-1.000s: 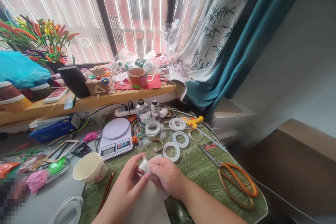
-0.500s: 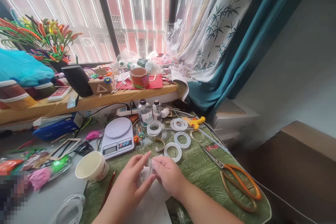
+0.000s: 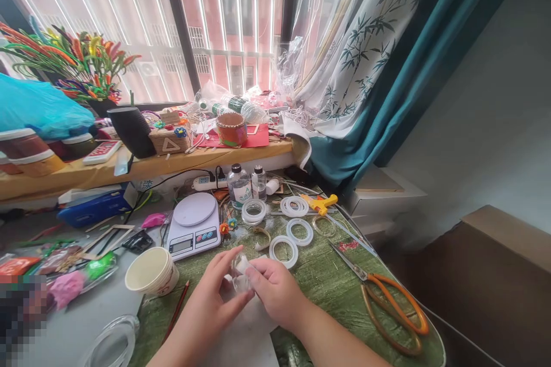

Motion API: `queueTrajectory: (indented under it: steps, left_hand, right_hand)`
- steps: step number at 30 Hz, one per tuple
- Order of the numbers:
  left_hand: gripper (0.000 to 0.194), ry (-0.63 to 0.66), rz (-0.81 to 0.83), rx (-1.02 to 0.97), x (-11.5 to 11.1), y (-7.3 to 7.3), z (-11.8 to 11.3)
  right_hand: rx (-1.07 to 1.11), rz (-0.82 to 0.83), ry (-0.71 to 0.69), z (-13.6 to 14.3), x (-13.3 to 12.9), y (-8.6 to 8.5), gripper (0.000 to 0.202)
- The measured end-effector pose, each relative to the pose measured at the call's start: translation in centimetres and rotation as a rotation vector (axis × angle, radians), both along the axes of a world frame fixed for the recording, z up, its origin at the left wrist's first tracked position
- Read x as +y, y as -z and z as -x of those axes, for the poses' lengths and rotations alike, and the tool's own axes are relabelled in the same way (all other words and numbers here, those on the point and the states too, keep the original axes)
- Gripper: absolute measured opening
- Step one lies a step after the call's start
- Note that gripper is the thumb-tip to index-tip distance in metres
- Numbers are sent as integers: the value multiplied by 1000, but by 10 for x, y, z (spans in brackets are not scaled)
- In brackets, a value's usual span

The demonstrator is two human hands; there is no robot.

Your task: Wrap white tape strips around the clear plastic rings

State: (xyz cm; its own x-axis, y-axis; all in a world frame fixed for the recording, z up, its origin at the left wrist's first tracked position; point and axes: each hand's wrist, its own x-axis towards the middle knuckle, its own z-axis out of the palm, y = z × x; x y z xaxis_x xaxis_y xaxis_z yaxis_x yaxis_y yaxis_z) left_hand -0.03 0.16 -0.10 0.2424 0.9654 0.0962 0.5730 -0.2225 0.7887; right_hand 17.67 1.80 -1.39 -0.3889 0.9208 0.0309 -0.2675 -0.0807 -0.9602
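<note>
Between my hands is a small clear ring-like piece (image 3: 241, 282). My left hand (image 3: 215, 292) curls around its left side, thumb below and fingers above. My right hand (image 3: 275, 289) pinches a bit of white material, perhaps tissue, against the clear piece. A sheet of white paper (image 3: 249, 335) lies under both hands on the green table mat. Just beyond them are a white ring mold (image 3: 283, 239) and a curved clear band (image 3: 262, 231).
Orange-handled scissors (image 3: 398, 304) lie at the right. A kitchen scale (image 3: 175, 235), stacked paper cups (image 3: 151, 292) and a pencil (image 3: 177, 307) are to the left. Farther back stand bottles (image 3: 240, 198) and a yellow glue gun (image 3: 321, 204).
The clear piece has turned to show more of its opening, and the white material is now visible at it. My right fingers have shifted slightly; the view has moved a little.
</note>
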Motion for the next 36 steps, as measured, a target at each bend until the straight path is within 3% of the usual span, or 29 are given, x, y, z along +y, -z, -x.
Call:
queueTrajectory:
  steps: [5,9,21,27,30,36]
  left_hand:
    - [69,89,38,-45,-1,1,4]
    - [62,71,80,-82,-2,1,6]
    - [58,36,-33,-19,-6,-7,-2]
    - [57,-38,-60,16,-6,-6,-1]
    - [58,-8,-63,13,-5,-5,-2]
    - [58,-27,-38,-14,-5,-2,1]
  right_hand:
    - [124,235,-40,-1,1,7,48]
    - [213,324,-123,-4,1,4,46]
    - [297,396,-150,-8,2,-6,29]
    - [247,404,-101,-4,0,-2,40]
    - [199,411,-45,-3,0,0,46]
    - [188,385,-90,-3,1,1,45]
